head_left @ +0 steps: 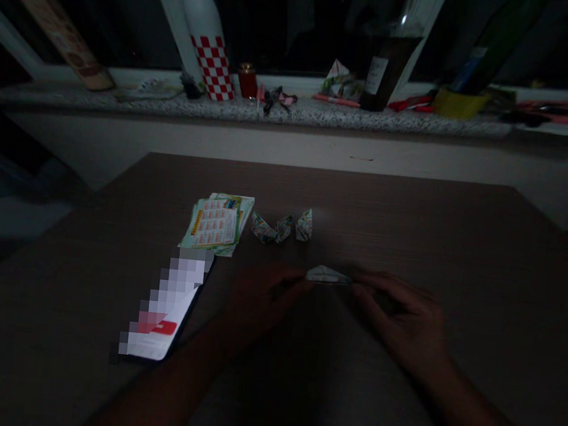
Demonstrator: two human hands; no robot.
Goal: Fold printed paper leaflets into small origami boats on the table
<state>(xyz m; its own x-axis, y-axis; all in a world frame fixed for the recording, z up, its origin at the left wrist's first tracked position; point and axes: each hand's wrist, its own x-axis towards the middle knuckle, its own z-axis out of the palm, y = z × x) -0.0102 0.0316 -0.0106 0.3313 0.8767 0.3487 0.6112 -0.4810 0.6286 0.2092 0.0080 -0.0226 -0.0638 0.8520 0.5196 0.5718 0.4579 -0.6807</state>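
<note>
A small piece of folded paper (329, 275), pale and flattened to a low triangle, is pinched between both hands above the dark tabletop. My left hand (269, 292) grips its left corner between thumb and fingers. At its right corner, my right hand (400, 308) closes thumb and fingertips on the paper. Just beyond lie three folded paper pieces: a curved one (263, 228), a smaller one (283, 228) touching or close beside it, and a standing pointed one (304, 226). The light is dim, so fine creases do not show.
A stack of printed paper slips (215, 224) lies left of the folded pieces. Nearer me rests a lit phone (181, 313), its screen partly blurred. Along the granite sill (303, 113) stand a checkered bottle (213, 62), a dark bottle (385, 75) and a yellow holder (458, 103).
</note>
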